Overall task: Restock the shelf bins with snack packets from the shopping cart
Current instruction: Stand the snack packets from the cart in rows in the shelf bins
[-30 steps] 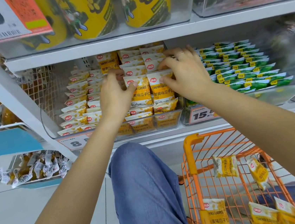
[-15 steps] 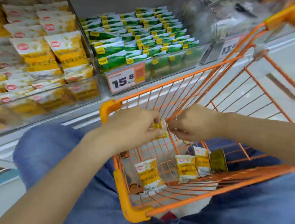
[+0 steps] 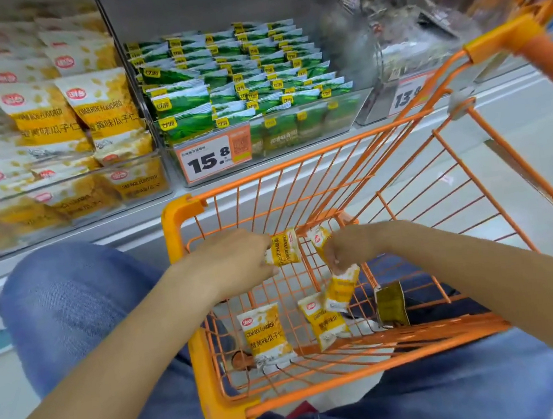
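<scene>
Both my hands are inside the orange wire cart (image 3: 180, 220). My left hand (image 3: 236, 262) grips one yellow crab-roe snack packet (image 3: 284, 248) above the cart floor. My right hand (image 3: 348, 247) pinches two more yellow packets, one sticking up (image 3: 318, 239) and one hanging down (image 3: 340, 286). Two yellow packets (image 3: 267, 334) (image 3: 324, 319) and a dark olive packet (image 3: 391, 304) lie on the cart bottom. The clear shelf bin of matching yellow packets (image 3: 68, 122) stands at the upper left.
A clear bin of green packets (image 3: 236, 83) with a 15.8 price tag (image 3: 214, 156) sits to the right of the yellow bin. Further right is another bin with a 13.8 tag (image 3: 407, 96). My blue-jeaned knees (image 3: 72, 301) flank the cart.
One second ago both hands were pressing packets into the yellow shelf bin. They dropped into the cart, and since half a second ago each hand has separated and lifted packets.
</scene>
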The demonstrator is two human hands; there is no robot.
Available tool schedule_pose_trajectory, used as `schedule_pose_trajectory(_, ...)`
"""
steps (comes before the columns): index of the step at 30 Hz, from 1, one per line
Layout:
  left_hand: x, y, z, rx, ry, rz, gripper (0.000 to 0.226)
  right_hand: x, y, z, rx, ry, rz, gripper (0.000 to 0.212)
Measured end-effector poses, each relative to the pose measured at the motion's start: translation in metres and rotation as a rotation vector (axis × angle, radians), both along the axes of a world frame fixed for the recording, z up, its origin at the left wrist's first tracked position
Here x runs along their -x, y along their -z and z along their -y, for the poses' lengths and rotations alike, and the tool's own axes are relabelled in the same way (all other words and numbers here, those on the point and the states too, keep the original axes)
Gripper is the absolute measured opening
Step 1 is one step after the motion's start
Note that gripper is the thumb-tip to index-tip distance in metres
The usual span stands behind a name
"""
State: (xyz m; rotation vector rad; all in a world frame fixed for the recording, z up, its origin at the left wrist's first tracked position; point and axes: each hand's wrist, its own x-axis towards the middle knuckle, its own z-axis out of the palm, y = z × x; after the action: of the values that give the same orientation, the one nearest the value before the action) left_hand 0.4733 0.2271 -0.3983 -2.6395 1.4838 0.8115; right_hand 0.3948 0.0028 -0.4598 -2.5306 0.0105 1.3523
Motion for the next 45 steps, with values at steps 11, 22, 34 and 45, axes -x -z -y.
schedule_pose_trajectory(11, -0.024, -0.045, -0.007, 0.617, -0.419, -0.728, 0.046, -0.054, -0.143, -0.031, -0.590, 0.286, 0.395, 0.002)
schedule_pose_trajectory(22, -0.073, -0.081, -0.123, 0.894, -0.759, -0.511, 0.016, -0.138, -0.171, -0.135, -0.799, 0.462, 0.857, 0.010)
schedule_pose_trajectory(34, -0.226, -0.062, -0.188, 1.256, -1.446, -0.099, 0.030, -0.180, -0.085, -0.190, -0.090, 0.288, 1.396, 0.075)
schedule_pose_trajectory(45, -0.278, -0.054, -0.161, 0.921, -1.461, 0.033, 0.048, -0.181, -0.082, -0.189, -0.105, 0.296, 1.442, 0.069)
